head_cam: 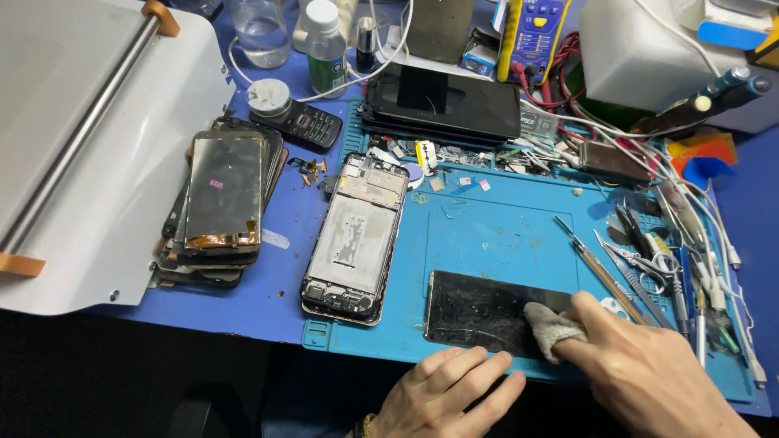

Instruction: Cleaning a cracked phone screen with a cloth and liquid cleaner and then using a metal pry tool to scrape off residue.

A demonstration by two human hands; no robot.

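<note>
So we've got a bare phone screen panel (479,312) lying flat at the near edge of the blue repair mat (503,227), dark glass side up and smeared with whitish residue. Our right hand (641,365) has its fingers bunched down on a small grey cloth wad (554,326), pressing it onto the right end of the panel. Our left hand (450,389) sits at the near edge just in front of the glass, fingers loosely curled and holding nothing; we can't tell if the tips actually touch the panel.

Handling-wise, this looks thin, light and stiff, and probably brittle, so we'd guess it slides easily on the mat and cracks if flexed. Best bet is pinching it by the long edges, not the face.

To the left lies a stripped phone frame (355,235), and further left a stack of old screens (221,203). Tweezers and picks (641,264) sit to the right.
</note>
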